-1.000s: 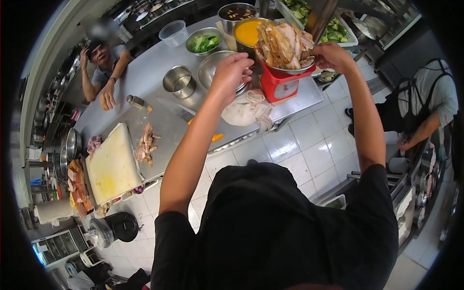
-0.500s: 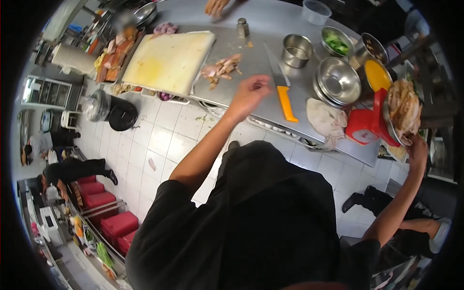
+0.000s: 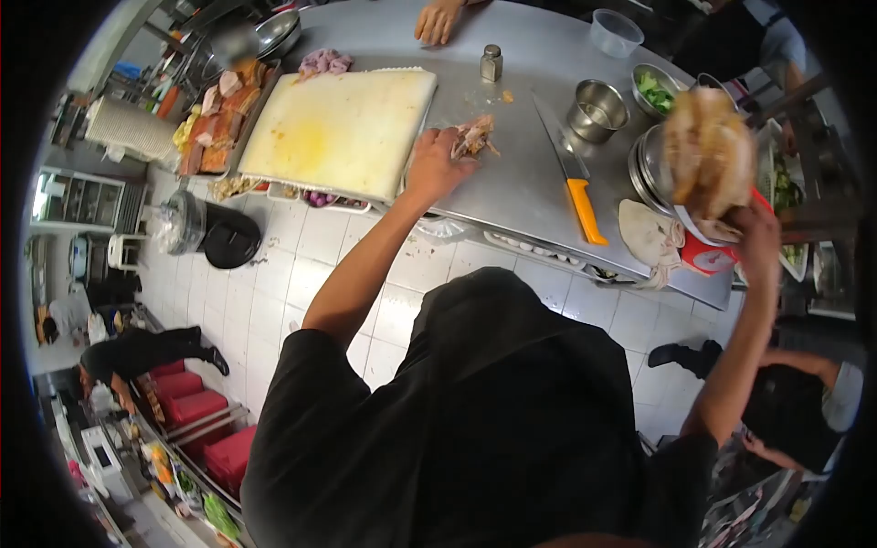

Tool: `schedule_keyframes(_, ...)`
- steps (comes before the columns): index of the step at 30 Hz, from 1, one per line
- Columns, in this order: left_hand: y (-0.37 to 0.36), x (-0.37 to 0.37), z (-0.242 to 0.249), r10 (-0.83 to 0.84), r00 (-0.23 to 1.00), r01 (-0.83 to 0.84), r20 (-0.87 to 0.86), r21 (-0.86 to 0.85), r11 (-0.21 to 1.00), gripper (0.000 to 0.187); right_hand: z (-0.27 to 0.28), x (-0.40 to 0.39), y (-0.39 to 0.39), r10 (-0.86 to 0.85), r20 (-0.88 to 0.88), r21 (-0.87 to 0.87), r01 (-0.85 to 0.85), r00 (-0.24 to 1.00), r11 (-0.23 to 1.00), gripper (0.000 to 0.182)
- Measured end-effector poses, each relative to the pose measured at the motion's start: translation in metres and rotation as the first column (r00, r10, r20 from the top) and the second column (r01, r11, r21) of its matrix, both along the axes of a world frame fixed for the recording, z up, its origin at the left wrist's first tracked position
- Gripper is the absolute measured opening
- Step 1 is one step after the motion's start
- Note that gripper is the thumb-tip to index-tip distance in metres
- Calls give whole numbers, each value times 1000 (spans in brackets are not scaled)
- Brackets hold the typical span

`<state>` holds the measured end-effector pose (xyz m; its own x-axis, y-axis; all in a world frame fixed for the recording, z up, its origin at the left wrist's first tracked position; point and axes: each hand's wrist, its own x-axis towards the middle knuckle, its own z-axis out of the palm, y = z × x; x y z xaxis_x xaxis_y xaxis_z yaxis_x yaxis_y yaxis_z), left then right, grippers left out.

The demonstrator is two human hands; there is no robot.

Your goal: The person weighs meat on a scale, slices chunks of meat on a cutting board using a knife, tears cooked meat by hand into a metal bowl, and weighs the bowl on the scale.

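Observation:
My left hand point(image 3: 440, 166) is on the steel counter at the right edge of the white cutting board point(image 3: 343, 123), fingers and thumb curled round a small heap of cooked meat pieces point(image 3: 473, 137). Off to the right, my right hand point(image 3: 756, 239) grips the rim of a bowl piled with cooked chicken point(image 3: 708, 151), smeared by motion; most of the bowl is hidden under the meat. The red scale point(image 3: 708, 258) is partly visible below it. Between my hands lies a knife with an orange handle point(image 3: 585, 212), its blade pointing away from me.
A folded cloth point(image 3: 650, 230) and stacked steel bowls point(image 3: 647, 173) sit near the scale. Beyond are a steel pot point(image 3: 598, 111), a bowl of greens point(image 3: 656, 91) and a shaker point(image 3: 491, 64). A tray of meat point(image 3: 219, 119) stands left. Another person's hand point(image 3: 440, 20) rests across the counter.
My left hand has moved left and down onto the meat pieces. My right hand has lifted the bowl of chicken off the scale and brought it left.

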<state>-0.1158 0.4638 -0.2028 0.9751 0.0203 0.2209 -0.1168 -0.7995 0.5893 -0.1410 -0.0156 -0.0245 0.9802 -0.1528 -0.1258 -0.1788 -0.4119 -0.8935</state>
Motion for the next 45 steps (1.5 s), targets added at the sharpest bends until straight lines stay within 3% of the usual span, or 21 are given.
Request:
schedule_keyframes(2, -2, 24, 2, -46, 999, 47, -23, 75, 996, 68, -24, -8, 64, -19, 50, -108, 24, 999, 994, 35)
schedule_keyframes(4, -9, 43, 1, -74, 996, 82, -57, 161, 984, 70, -63, -11, 107, 33, 59, 25, -35, 998, 999, 26)
schedule_keyframes(5, -12, 52, -1, -83, 994, 92, -64, 149, 985, 68, -75, -15, 137, -43, 42, 107, 38, 998, 994, 21)
schedule_keyframes(7, -10, 72, -4, -96, 992, 107, -82, 148, 983, 65, -124, -13, 161, -22, 0, 222, 21, 1000, 975, 19)
schedule_keyframes(9, -6, 105, -14, -241, 969, 237, 46, 88, 968, 58, -152, -20, 182, -36, -63, 251, 51, 997, 967, 16)
schedule_keyframes(10, -6, 119, -17, -305, 946, 300, 110, 59, 952, 54, -159, -24, 193, -44, -69, 241, 60, 997, 969, 16)
schedule_keyframes(13, -22, 165, -16, -539, 838, 521, 86, 168, 837, 41, -173, -25, 211, -83, -80, 220, 99, 993, 971, 13)
schedule_keyframes(16, -42, 196, -43, -567, 814, 525, 126, 257, 811, 31, -181, -22, 218, -178, -92, 252, 195, 980, 948, 8)
schedule_keyframes(18, -45, 208, -62, -602, 796, 567, 65, 270, 778, 26, -181, -16, 217, -170, -76, 178, 182, 982, 967, 9)
schedule_keyframes(22, -22, 193, -48, -690, 723, 675, -3, 215, 706, 22, -184, -8, 222, -190, -115, 227, 212, 975, 950, 13)
schedule_keyframes(25, -3, 162, -24, -672, 719, 694, -179, 232, 681, 21, -175, -6, 227, -183, -149, 245, 216, 972, 945, 16)
schedule_keyframes(31, 25, 115, -26, -568, 815, 577, -118, 60, 815, 27, -171, 10, 227, -191, -184, 248, 233, 964, 940, 20)
schedule_keyframes(34, 31, 97, -17, -494, 869, 494, 21, 4, 870, 30, -176, 22, 222, -201, -158, 259, 237, 967, 936, 23)
schedule_keyframes(36, 32, 84, -7, -437, 899, 435, -19, -67, 898, 30, -181, 24, 213, -171, -153, 305, 211, 973, 929, 24)
schedule_keyframes(40, 35, 61, 16, -366, 927, 374, 79, -136, 917, 28, -152, 14, 201, -167, -228, 372, 245, 959, 895, 24)
schedule_keyframes(42, 28, 45, 41, -356, 929, 370, 105, -203, 907, 27, -161, 6, 175, -194, -106, 71, 202, 975, 977, 22)
schedule_keyframes(45, 15, 30, 84, -360, 929, 368, 84, -275, 888, 27, -178, -3, 143, -96, 27, -321, 100, 995, 942, 23)
